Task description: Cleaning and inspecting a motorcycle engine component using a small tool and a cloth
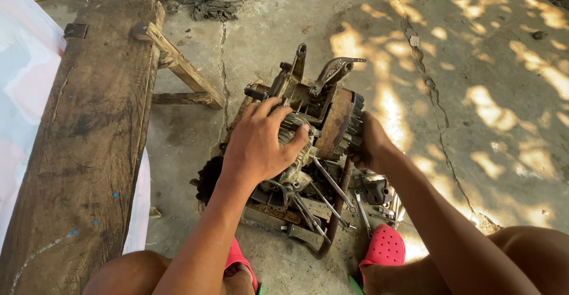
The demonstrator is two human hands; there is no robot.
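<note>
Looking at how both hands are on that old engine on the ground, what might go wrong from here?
The left hand lies over the top of the greasy engine block, so a slip seems possible. The right hand grips beside the toothed wheel; fingers might get pinched if it turns. Loose wrenches lie near the feet in open red sandals, which a tipping engine could strike.

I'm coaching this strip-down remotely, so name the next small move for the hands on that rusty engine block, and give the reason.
Probably a small steadying tilt of the rusty, greasy metal engine block toward the person. The left hand lies spread over its top, and the right hand grips the side by the rusty round drum. Loose metal wrenches lie beneath, so a bigger shift might knock them.
</note>
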